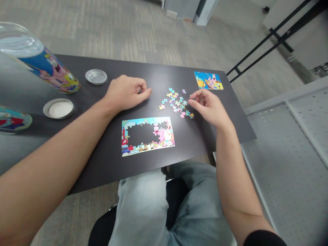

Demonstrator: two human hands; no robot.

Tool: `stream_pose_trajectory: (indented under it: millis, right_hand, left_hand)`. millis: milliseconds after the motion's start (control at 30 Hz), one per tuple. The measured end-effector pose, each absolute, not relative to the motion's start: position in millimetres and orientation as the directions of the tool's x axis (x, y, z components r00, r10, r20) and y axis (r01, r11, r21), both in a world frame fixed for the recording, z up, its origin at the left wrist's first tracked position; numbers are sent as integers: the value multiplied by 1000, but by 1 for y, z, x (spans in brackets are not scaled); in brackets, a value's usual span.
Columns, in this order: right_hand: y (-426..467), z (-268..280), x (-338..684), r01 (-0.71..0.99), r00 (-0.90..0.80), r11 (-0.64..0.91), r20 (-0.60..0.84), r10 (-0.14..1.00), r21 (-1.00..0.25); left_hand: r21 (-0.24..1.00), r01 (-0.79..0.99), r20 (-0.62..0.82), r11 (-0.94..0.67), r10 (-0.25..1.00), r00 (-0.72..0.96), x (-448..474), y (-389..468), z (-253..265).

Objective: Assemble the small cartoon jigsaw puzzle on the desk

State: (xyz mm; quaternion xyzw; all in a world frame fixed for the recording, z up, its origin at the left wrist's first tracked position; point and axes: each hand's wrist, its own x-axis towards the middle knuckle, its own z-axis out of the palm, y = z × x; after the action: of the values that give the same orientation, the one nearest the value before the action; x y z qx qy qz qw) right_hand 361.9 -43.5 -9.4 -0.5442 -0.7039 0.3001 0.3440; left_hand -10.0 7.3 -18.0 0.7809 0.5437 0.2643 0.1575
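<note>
Head cam: loose puzzle pieces [176, 103] heaped between left hand [125, 92] (loosely curled, seemingly holding nothing) and right hand [208, 106] (thumb near fingertips, can't tell about a pinched piece). Probably light, stiffish card, so grab by the edges. Partly joined puzzle [167, 136] nearer, likely easy to pop apart. Printed canisters [55, 71] at left, contents unclear.

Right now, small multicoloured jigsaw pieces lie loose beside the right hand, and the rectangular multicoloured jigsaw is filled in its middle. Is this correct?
Not fully: in the head view, the rectangular multicoloured jigsaw has a large gap in its middle, showing the dark tabletop. The small multicoloured pieces do lie loose beside the right hand.
</note>
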Motion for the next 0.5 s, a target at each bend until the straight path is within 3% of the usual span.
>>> stream_pose_trajectory:
  millis: [200,300,500]
  right_hand:
    - [-41,-19,393,553,-354,277,80,932,-786]
    - [-42,-18,402,574,-353,278,74,933,-770]
    - [-47,-16,355,600,-290,391,266,919,-697]
  left_hand:
    - [533,782,203,-323,946,253,-10,4,-13]
    - [531,787,194,-314,949,248,-9,4,-13]
    - [523,784,213,-333,942,258,-9,6,-16]
